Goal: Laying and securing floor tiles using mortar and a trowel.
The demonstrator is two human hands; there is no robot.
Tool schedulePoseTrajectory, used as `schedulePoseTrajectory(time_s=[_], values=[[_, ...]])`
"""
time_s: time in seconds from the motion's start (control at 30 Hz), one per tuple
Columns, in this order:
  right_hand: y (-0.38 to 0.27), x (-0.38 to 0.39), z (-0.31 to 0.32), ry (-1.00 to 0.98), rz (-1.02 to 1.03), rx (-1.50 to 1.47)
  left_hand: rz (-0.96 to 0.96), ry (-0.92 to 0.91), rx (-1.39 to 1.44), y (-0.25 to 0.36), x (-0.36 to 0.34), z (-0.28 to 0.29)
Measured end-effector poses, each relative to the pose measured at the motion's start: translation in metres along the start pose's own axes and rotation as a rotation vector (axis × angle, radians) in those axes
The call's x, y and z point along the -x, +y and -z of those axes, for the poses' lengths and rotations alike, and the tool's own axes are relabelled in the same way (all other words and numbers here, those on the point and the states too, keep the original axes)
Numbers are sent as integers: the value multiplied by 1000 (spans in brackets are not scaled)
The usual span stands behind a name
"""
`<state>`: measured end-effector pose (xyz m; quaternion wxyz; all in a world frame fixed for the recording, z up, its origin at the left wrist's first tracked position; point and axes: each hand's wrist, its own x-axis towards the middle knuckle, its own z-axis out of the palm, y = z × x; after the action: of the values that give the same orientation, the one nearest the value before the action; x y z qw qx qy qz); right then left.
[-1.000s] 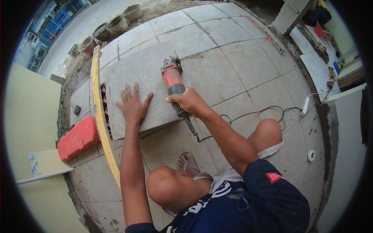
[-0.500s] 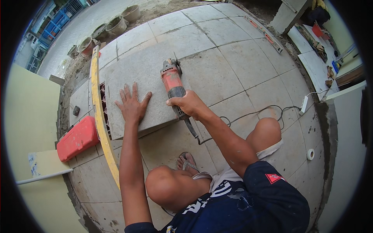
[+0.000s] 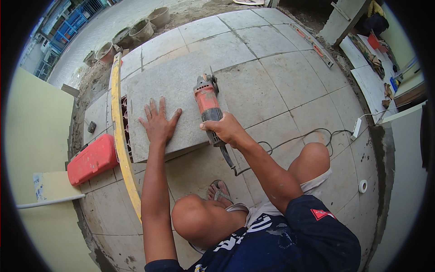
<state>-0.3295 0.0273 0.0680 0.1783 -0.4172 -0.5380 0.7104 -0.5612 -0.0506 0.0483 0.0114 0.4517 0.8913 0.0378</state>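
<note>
My right hand (image 3: 223,129) is wrapped round the rear body of a red and black angle grinder (image 3: 207,102). Its disc end points away from me, over the right edge of a large grey tile (image 3: 181,75). My left hand (image 3: 159,120) lies flat on that tile with fingers spread. The tile rests raised above the floor, and its near edge shows some thickness. Along its left side runs a long yellow straightedge (image 3: 118,122), with a reddish holed piece (image 3: 125,118) partly visible between them. The grinder's black cord (image 3: 294,138) trails right across the floor.
A red case (image 3: 93,158) lies beyond the straightedge. At right are a white power strip (image 3: 356,128) and a tape roll (image 3: 363,186). A spirit level (image 3: 312,45) lies at far right; several buckets (image 3: 141,31) stand far left. Another person (image 3: 376,20) is at the upper right.
The whole view has shifted slightly. The grinder has moved a little to the right and nearer relative to the tile, still in my right hand. My left hand stays flat on the tile.
</note>
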Motion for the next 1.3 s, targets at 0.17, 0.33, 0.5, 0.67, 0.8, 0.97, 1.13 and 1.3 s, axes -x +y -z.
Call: schedulePoseTrajectory(time_s=[0.17, 0.33, 0.5, 0.67, 0.8, 0.97, 1.13, 1.3], values=[[4, 3, 0, -1, -13, -7, 10, -19, 16, 1, -1, 0], [-2, 11, 0, 4, -17, -7, 8, -18, 15, 0, -2, -1], [3, 11, 1, 6, -18, 29, 9, -26, 11, 0, -3, -1], [3, 8, -1, 5, -2, 19, 6, -29, 16, -1, -2, 0], [-6, -11, 1, 17, -2, 29, 0, -24, 18, 0, -1, 1], [-20, -46, 2, 8, -41, -8, -15, 2, 0, 1, 1, 0], [-16, -57, 1, 35, -35, 38, -13, -1, -6, 1, -1, 0], [-9, -38, -1, -2, -30, -16, -9, 10, -1, -1, -1, 0]])
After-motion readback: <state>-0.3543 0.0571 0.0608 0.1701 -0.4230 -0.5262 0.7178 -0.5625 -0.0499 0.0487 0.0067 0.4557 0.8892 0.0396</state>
